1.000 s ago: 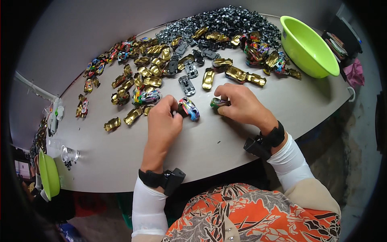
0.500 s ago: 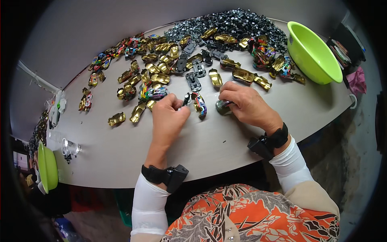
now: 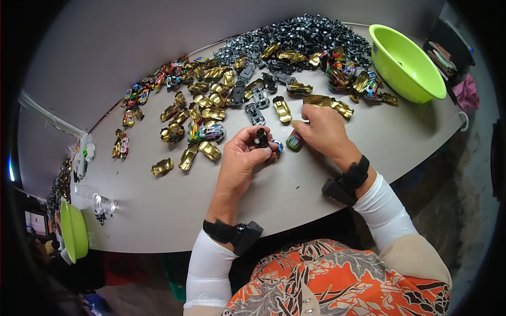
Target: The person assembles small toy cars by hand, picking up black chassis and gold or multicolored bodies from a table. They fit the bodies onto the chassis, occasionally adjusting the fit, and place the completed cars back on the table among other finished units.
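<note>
My left hand (image 3: 238,160) is turned partly palm up, with its fingers curled round a small black part (image 3: 261,138) that shows a silvery disc. A blue, white and red toy car shell (image 3: 278,147) lies right at its fingertips, partly hidden by them; whether they grip it too I cannot tell. My right hand (image 3: 328,131) is closed on the far end of a green and purple toy car shell (image 3: 294,141), held low over the table. Just beyond the hands lie a gold car shell (image 3: 282,109) and a grey car chassis (image 3: 254,114).
Many gold car shells (image 3: 213,114) and colourful ones spread across the table's left and middle. A heap of small black and silver parts (image 3: 311,34) stands at the back. A lime green basin (image 3: 433,79) is at the right, another basin (image 3: 74,231) at the left edge, near a clear cup (image 3: 104,204).
My left hand has moved right and rolled palm up, bringing the black part beside the blue and white shell. My right hand has shifted slightly, showing more of the green and purple shell.
</note>
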A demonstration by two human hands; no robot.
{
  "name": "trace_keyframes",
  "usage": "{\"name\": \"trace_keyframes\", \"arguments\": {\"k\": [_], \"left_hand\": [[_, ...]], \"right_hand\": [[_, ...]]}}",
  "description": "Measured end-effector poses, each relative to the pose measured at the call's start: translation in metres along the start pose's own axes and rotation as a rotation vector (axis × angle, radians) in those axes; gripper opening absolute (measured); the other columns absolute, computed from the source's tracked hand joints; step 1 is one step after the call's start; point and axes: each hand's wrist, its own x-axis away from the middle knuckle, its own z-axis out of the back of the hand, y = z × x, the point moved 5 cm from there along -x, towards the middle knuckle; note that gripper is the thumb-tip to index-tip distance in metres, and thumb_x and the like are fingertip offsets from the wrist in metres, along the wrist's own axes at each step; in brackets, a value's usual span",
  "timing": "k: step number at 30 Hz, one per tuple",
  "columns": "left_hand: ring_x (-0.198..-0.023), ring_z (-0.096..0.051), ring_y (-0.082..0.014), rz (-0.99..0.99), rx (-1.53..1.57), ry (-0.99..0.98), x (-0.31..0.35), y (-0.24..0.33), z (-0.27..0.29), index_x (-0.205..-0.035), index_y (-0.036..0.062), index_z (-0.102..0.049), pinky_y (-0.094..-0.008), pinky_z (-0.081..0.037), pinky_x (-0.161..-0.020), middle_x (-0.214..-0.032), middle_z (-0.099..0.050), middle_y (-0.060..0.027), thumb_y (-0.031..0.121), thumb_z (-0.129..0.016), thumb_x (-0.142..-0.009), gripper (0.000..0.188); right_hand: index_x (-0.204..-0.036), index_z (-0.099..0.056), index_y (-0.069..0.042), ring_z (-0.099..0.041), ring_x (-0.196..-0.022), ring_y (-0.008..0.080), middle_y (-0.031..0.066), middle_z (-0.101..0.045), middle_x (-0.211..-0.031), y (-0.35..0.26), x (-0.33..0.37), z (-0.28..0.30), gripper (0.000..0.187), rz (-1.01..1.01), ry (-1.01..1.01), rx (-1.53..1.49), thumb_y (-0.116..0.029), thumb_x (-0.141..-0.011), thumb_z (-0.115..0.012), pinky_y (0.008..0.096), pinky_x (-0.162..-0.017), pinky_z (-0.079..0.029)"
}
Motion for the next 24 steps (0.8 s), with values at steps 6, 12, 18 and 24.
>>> {"name": "trace_keyframes", "arguments": {"k": [6, 12, 18, 24], "left_hand": [[-0.089, -0.063, -0.0196, -0.095, -0.008, 0.048, -0.002, 0.003, 0.007, -0.117, -0.001, -0.049, -0.027, -0.053, -0.074, -0.099, -0.06, -0.0102, -0.006, -0.063, -0.072, 0.047], [-0.091, -0.063, -0.0234, 0.026, 0.121, -0.022, 0.005, 0.011, 0.003, -0.127, 0.0039, -0.043, -0.0348, -0.057, -0.064, -0.1, -0.061, -0.0129, -0.002, -0.063, -0.075, 0.056], [-0.094, -0.061, -0.0269, 0.099, 0.273, -0.068, 0.005, 0.007, 0.001, -0.127, 0.0043, -0.042, -0.0404, -0.058, -0.071, -0.103, -0.059, -0.0137, 0.005, -0.063, -0.079, 0.052], [-0.096, -0.06, -0.024, 0.06, 0.218, -0.059, 0.007, 0.008, -0.005, -0.124, 0.0049, -0.045, -0.0433, -0.056, -0.075, -0.105, -0.058, -0.0113, 0.006, -0.063, -0.08, 0.048]], "right_hand": [[-0.066, -0.055, -0.002, -0.057, -0.061, 0.0353, 0.015, -0.058, -0.061, -0.015, 0.0, -0.008, 0.031, 0.14, -0.074, 0.046, -0.029, -0.063, -0.069, 0.0446, -0.054, -0.042], [-0.076, -0.055, 0.001, -0.057, -0.073, 0.0371, 0.0196, -0.056, -0.073, -0.006, 0.011, -0.002, 0.02, 0.23, -0.106, -0.028, -0.013, -0.063, -0.061, 0.0447, -0.064, -0.045], [-0.097, -0.054, 0.0, -0.054, -0.071, 0.0058, 0.0011, -0.059, -0.083, -0.01, 0.007, -0.003, 0.03, -0.002, -0.342, -1.174, -0.006, -0.071, -0.068, 0.0208, -0.059, -0.044], [-0.103, -0.051, -0.002, -0.055, -0.078, 0.0068, 0.0031, -0.059, -0.089, -0.027, 0.017, 0.001, 0.031, -0.092, -0.353, -1.398, -0.004, -0.076, -0.066, 0.0215, -0.065, -0.045]]}}
